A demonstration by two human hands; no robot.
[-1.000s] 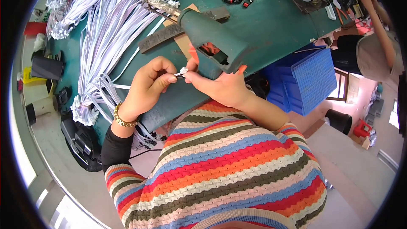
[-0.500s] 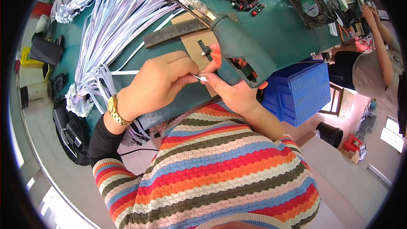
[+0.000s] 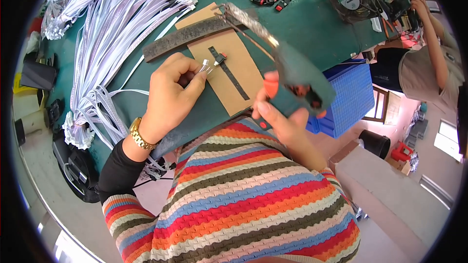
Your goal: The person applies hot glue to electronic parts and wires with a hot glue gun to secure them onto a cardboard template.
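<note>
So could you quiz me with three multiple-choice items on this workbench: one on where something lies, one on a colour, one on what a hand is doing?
1. Where does the brown card sheet lie?
A. on the green table
B. in the blue crate
C. on the floor

2. What colour is the glue gun's body?
A. yellow
B. dark green
C. white

3. What does the left hand do?
A. lies flat and bare
B. pinches a white wire end
C. grips the fan

Key: 1 A, the card rests flat on the tabletop; 2 B, the body in the right hand is dark green with an orange trigger; 3 B, fingertips close on the wire end.
</note>
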